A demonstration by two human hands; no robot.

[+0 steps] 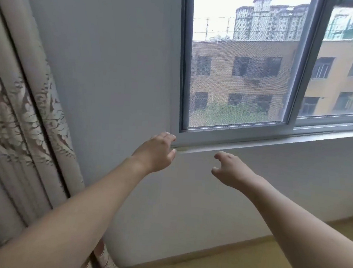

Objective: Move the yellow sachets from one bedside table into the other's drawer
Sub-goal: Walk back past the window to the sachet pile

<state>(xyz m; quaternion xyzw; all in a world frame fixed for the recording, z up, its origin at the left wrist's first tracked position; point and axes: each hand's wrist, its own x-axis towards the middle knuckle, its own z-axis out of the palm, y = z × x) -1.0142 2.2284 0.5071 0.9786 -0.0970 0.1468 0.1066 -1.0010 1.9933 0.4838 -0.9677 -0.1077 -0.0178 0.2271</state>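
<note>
Both my arms stretch forward toward a white wall below a window. My left hand (157, 151) hangs in the air just under the window's lower left corner, fingers loosely bent and holding nothing. My right hand (231, 168) is a little lower and to the right, fingers relaxed and empty too. No yellow sachets, bedside table or drawer are in view.
A sliding window (239, 71) with an insect screen fills the upper right, with a narrow sill (276, 142) beneath it. A patterned curtain (24, 122) hangs down the left side. A light wooden floor (245, 264) and skirting board show at the bottom right.
</note>
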